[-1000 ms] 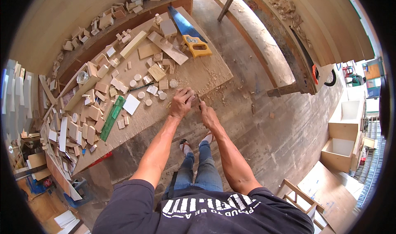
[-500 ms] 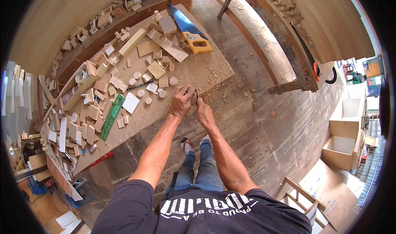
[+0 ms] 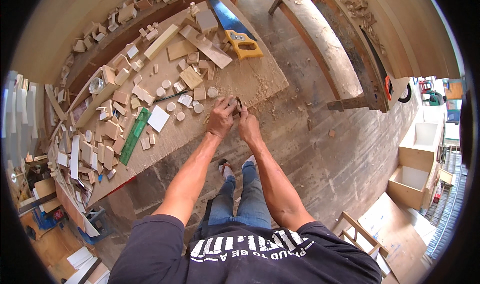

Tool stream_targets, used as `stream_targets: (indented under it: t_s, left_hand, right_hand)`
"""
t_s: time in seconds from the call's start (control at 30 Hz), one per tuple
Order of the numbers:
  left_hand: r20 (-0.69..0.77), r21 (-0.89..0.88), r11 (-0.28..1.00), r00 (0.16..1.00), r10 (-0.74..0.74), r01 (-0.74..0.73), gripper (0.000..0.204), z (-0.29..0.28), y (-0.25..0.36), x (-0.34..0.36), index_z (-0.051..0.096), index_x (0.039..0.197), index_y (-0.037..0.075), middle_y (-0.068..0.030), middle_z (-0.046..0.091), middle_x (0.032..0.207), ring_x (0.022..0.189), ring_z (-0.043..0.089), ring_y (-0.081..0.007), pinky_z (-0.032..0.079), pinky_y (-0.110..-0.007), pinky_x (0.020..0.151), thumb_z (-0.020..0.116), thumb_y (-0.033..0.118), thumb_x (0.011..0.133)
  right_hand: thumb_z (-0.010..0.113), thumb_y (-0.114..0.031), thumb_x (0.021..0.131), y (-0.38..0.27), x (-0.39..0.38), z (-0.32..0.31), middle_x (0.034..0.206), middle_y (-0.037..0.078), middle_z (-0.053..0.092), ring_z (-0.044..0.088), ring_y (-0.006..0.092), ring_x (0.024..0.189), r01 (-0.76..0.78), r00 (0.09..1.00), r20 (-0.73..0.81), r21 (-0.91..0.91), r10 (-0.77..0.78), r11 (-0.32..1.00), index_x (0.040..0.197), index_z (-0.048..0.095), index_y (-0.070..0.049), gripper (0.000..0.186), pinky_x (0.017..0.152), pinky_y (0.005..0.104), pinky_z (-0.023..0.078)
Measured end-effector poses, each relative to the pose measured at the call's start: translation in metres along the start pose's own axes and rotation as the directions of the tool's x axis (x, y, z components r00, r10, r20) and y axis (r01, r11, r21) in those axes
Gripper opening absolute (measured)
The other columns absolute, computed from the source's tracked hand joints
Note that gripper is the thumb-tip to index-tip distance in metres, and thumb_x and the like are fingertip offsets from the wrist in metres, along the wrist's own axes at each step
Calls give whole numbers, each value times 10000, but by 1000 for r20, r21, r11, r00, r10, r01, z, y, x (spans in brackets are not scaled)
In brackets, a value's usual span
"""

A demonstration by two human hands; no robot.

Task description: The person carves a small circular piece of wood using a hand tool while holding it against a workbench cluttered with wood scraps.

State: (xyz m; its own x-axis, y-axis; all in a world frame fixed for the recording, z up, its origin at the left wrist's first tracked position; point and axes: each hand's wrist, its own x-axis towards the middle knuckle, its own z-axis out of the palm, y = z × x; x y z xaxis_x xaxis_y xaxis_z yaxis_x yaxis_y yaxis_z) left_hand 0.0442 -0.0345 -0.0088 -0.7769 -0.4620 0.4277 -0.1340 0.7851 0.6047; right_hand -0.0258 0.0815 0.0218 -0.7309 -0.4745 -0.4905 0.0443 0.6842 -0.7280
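Note:
Close together at the near edge of the wooden worktable (image 3: 240, 84), my two hands meet. My left hand (image 3: 221, 119) is closed around something small, mostly covered by its fingers. My right hand (image 3: 249, 126) grips a thin dark tool (image 3: 238, 103), perhaps a knife, that reaches up against the left fingers; its full shape is hidden. Pale wood shavings (image 3: 262, 81) are scattered on the tabletop beyond my hands. Just left of them lie small round wooden discs (image 3: 198, 108) and a wooden block (image 3: 199, 93).
A handsaw with a yellow handle (image 3: 243, 45) lies toward the table's far corner. Many wood offcuts, a green ruler (image 3: 135, 136) and a dark pencil (image 3: 171, 96) cover the left side. A long bench (image 3: 320, 39) stands across the floor; white-lined wooden boxes (image 3: 409, 178) are at right.
The view has shifted slightly, so the table appears a little higher. Both hands stay together at the table edge, and the dark tool between them has turned or moved a little.

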Motion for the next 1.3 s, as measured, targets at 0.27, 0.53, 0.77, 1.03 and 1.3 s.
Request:
stream_targets:
  t_s: [0.27,0.53,0.77,1.03,1.3]
  left_hand:
    - [43,-63,997,999,-33,36,265,-4,5,7,725,1090,20,-168,695,1200,1094,626,-385,537,-449,926,679,2,829]
    - [38,-69,997,999,-15,18,290,-5,6,5,714,1103,34,-152,692,1194,1091,624,-378,542,-448,918,688,13,815]
    - [73,-94,994,995,62,-56,249,-5,0,-10,716,1067,39,-135,693,1199,1119,616,-364,541,-432,947,692,35,819]
    - [93,-142,989,995,43,-29,239,-6,-5,-2,724,1092,38,-149,709,1198,1117,624,-365,532,-427,966,682,63,858]
    - [129,-213,977,991,40,-12,275,-10,-2,6,763,1138,48,-156,738,1179,1111,655,-347,537,-408,960,700,51,869]
  right_hand:
    - [286,-487,1086,-4,-5,-8,1045,421,647,602,573,1105,18,1000,20,-130,-16,991,1052,707,103,726,979,587,456]
    - [287,-484,1088,-7,5,-1,1065,413,646,601,559,1117,-32,999,4,-131,33,991,1073,708,80,703,972,574,463]
    - [279,-441,1105,10,-19,10,1038,359,670,616,551,1042,80,989,-115,-89,-90,993,1064,694,55,648,894,577,478]
    - [283,-509,1096,31,-19,17,926,361,675,641,542,962,63,987,-149,-28,-67,998,947,691,48,707,853,569,487]
    - [300,-637,1061,62,-19,1,581,50,476,450,203,549,17,999,-35,272,-7,962,674,535,-45,746,551,398,381]
